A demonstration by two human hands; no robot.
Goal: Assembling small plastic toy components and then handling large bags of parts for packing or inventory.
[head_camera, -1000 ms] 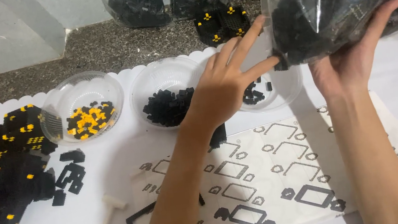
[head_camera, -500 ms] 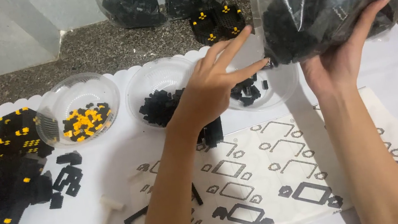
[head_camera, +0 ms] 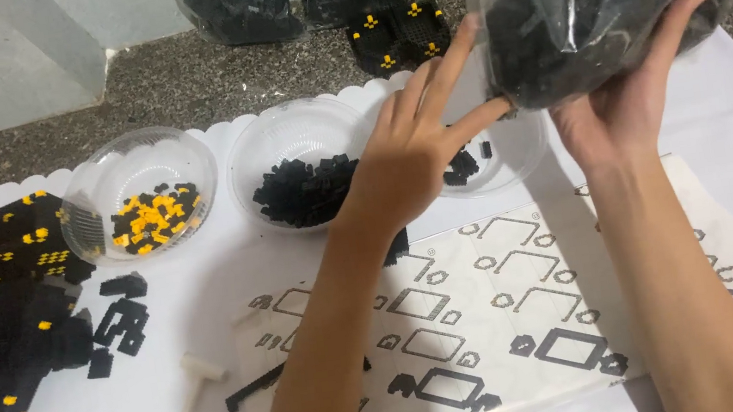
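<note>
One head-worn camera looks steeply down and forward from close above a white table covering (head_camera: 729,124). Both forearms enter from 6 o'clock. The left hand (head_camera: 412,158) sits near centre, the right hand (head_camera: 629,104) toward 2 o'clock. Grey stone floor (head_camera: 165,82) fills 12 o'clock.

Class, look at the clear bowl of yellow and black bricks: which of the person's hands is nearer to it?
Left. The left hand reaches across the middle of the sheet, two bowls over from the yellow-brick bowl. The right hand is farther right, holding the plastic bag of black bricks.
</note>
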